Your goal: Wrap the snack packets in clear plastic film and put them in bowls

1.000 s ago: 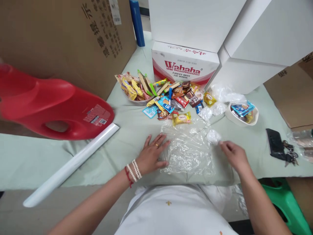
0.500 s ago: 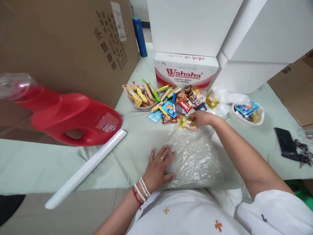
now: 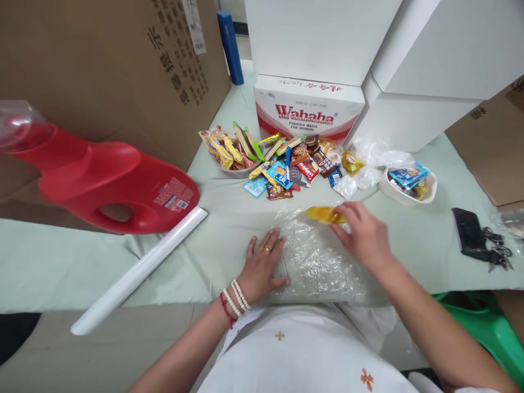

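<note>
Between the fingertips of my right hand (image 3: 364,232) is a yellow snack packet (image 3: 323,214), held just over the far part of a clear plastic bag (image 3: 315,267). My left hand (image 3: 262,267) lies flat with fingers spread, at the left edge of that bag. Beyond both hands, loose wrapped snacks (image 3: 301,169) are heaped on the cloth. At the heap's left stands a bowl of packets (image 3: 235,172). A white bowl (image 3: 428,196) with a blue packet on top sits to the right, beside crumpled clear plastic (image 3: 360,180).
A red detergent bottle (image 3: 114,185) and a white tube (image 3: 139,273) lie at the left near a large cardboard box (image 3: 102,65). Behind the snacks stands a Wahaha carton (image 3: 307,112) with white boxes around it. A black wallet (image 3: 469,232) and keys (image 3: 499,251) lie at the right.
My right hand has drawn the yellow packet away from the snack heap, back toward me over the plastic bag. The left hand keeps its place on the bag's edge. The view has shifted slightly.
</note>
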Action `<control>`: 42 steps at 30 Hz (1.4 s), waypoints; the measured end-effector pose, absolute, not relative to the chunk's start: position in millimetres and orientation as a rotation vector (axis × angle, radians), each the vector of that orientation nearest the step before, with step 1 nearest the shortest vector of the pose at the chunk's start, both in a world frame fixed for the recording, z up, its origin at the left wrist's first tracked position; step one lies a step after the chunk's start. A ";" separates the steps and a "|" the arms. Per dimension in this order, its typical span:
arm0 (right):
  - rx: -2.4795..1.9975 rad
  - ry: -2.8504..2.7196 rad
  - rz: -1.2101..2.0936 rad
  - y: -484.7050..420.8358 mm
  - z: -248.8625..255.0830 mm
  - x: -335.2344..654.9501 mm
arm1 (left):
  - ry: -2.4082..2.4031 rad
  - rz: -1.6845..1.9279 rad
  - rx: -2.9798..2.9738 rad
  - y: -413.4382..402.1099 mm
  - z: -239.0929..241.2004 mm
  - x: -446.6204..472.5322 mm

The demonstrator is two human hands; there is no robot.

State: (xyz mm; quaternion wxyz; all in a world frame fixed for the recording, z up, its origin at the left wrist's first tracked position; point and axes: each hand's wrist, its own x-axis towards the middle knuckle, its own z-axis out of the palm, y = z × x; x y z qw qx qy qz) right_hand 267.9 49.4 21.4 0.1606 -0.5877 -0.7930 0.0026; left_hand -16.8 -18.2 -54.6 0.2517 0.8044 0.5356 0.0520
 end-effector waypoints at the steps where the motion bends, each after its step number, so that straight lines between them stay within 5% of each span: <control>1: -1.719 -2.324 -0.032 35.9 9.6 253.6 | 1.460 0.145 2.184 -18.7 -55.2 -16.8; 14: -1.191 -2.624 0.454 -61.4 -29.3 305.6 | 0.963 0.271 2.383 -34.2 -48.5 -58.5; 22: -1.175 -2.354 0.850 0.5 -16.0 314.6 | 1.343 0.633 2.163 -0.2 -58.5 -42.6; 32: -1.596 -2.745 0.309 125.2 -0.8 266.5 | 2.057 0.657 1.874 44.9 -65.6 -2.5; 42: -1.528 -2.705 0.658 141.1 2.6 230.6 | 1.973 0.588 1.699 55.5 -57.4 16.2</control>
